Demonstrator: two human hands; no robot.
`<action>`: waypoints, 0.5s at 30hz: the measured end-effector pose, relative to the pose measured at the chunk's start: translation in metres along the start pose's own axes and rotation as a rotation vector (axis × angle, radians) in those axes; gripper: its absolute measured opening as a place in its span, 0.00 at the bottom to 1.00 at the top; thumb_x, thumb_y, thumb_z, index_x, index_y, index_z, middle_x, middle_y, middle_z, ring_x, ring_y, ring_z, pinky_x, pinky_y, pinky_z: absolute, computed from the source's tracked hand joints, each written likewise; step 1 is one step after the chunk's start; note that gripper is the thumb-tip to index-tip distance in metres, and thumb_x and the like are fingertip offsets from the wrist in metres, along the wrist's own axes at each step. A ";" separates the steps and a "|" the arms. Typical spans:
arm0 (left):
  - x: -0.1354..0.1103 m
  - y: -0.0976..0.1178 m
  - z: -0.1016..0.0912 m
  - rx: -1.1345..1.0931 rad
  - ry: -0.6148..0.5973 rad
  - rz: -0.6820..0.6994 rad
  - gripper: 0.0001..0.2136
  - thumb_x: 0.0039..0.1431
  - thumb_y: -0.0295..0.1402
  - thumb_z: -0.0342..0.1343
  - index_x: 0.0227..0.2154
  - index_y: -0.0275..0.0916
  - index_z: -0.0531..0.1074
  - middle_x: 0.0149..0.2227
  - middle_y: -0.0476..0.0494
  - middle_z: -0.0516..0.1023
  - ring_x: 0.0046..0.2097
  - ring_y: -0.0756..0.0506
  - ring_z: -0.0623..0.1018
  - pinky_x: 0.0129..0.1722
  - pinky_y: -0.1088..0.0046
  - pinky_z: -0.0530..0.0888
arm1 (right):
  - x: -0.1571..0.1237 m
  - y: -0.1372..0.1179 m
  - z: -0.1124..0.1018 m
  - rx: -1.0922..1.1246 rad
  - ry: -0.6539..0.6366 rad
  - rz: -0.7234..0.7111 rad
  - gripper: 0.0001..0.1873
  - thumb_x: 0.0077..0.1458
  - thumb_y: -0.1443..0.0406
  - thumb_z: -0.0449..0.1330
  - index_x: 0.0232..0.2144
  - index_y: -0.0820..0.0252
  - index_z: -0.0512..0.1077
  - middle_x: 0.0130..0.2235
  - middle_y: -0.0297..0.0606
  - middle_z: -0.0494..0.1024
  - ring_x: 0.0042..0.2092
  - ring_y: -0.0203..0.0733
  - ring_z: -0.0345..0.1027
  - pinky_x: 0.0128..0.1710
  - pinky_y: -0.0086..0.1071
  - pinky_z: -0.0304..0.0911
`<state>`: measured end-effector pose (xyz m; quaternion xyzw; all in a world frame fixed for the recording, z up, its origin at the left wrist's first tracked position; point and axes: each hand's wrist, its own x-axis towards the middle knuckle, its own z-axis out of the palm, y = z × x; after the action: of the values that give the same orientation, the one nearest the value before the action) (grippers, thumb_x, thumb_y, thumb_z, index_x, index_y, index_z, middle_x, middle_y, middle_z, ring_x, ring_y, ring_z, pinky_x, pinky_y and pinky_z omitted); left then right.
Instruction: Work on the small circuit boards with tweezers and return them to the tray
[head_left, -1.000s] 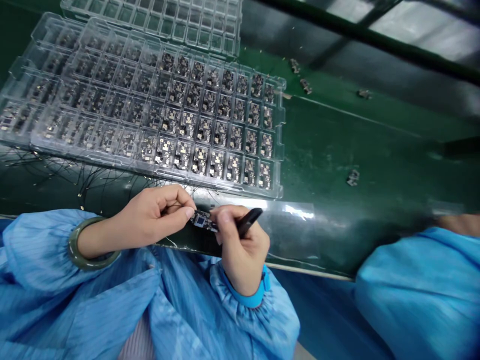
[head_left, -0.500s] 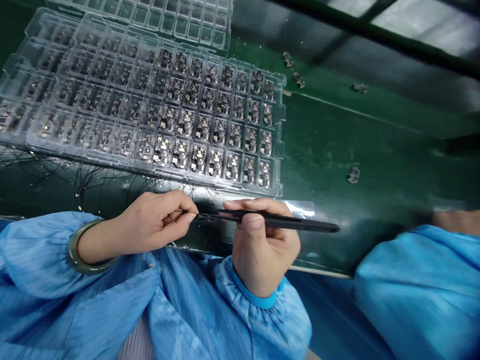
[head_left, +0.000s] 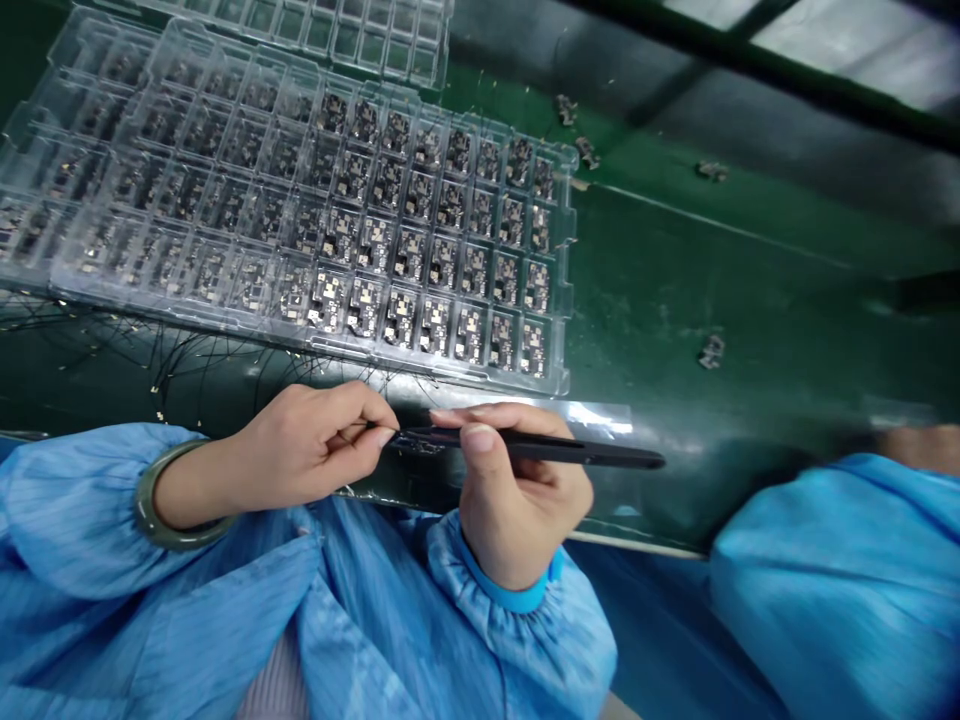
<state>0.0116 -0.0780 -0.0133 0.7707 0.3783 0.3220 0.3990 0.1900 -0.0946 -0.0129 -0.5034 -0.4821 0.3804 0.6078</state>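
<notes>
My left hand [head_left: 322, 445] is closed in a pinch at the left end of a small dark circuit board [head_left: 424, 441]. Fingers hide the part of the board they grip. My right hand [head_left: 525, 490] is wrapped round black tweezers [head_left: 592, 452], whose tips point left toward the board. The tips overlap the board, so whether they touch it I cannot tell. Just beyond both hands lies a clear plastic tray [head_left: 564, 340] with similar boards in its compartments. Thin black cables [head_left: 199, 365] with small gold ends stick out along the tray's near side.
Another clear tray [head_left: 352, 40] lies at the back. Loose boards [head_left: 711, 350] are scattered on the green table [head_left: 637, 280] to the right. A clear plastic sheet [head_left: 600, 418] lies near my right hand. A co-worker's blue sleeve [head_left: 840, 570] is at the right.
My right hand and the tweezers have shifted slightly left, closer to my left hand. The left hand keeps its pinch in nearly the same place.
</notes>
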 end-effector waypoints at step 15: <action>0.004 0.008 -0.005 -0.227 -0.112 -0.260 0.04 0.62 0.28 0.50 0.31 0.37 0.67 0.19 0.59 0.59 0.20 0.56 0.59 0.20 0.80 0.56 | -0.005 0.004 -0.006 -0.168 -0.102 -0.337 0.07 0.52 0.68 0.65 0.35 0.52 0.74 0.30 0.33 0.82 0.29 0.42 0.77 0.28 0.39 0.74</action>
<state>0.0121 -0.0759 -0.0031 0.6821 0.4131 0.2648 0.5422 0.1951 -0.1000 -0.0176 -0.4446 -0.6199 0.2566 0.5935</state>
